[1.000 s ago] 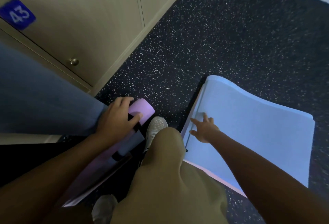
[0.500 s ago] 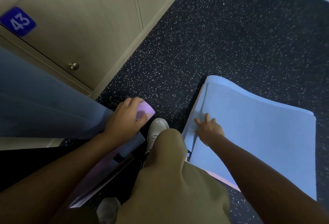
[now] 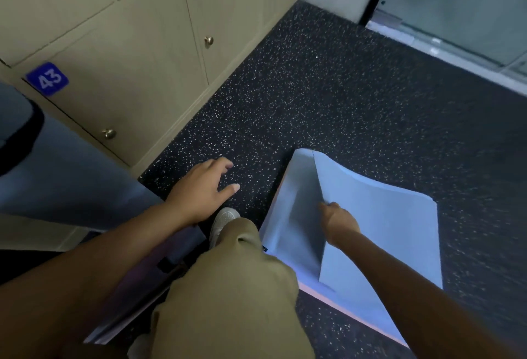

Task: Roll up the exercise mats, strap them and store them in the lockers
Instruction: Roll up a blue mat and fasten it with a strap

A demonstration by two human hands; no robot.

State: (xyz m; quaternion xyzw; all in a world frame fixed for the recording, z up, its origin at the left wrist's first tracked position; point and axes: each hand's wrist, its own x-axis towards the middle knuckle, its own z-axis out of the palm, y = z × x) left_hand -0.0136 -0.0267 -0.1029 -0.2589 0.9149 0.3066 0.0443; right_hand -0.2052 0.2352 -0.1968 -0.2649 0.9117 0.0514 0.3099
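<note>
The speckled floor (image 3: 342, 96) runs along the lockers (image 3: 119, 53) at far left, handy for storing. On it at right lies the blue mat (image 3: 379, 233), its near-left layer lifted, probably to start a roll. The right hand (image 3: 339, 220) pinches that raised edge. The left hand (image 3: 204, 187) hovers over bare floor, fingers (image 3: 228, 189) spread, holding nothing.

Pale blue mat (image 3: 385, 233), black white-speckled floor (image 3: 342, 108), beige lockers (image 3: 128, 45) with blue number plates (image 3: 47, 78).
</note>
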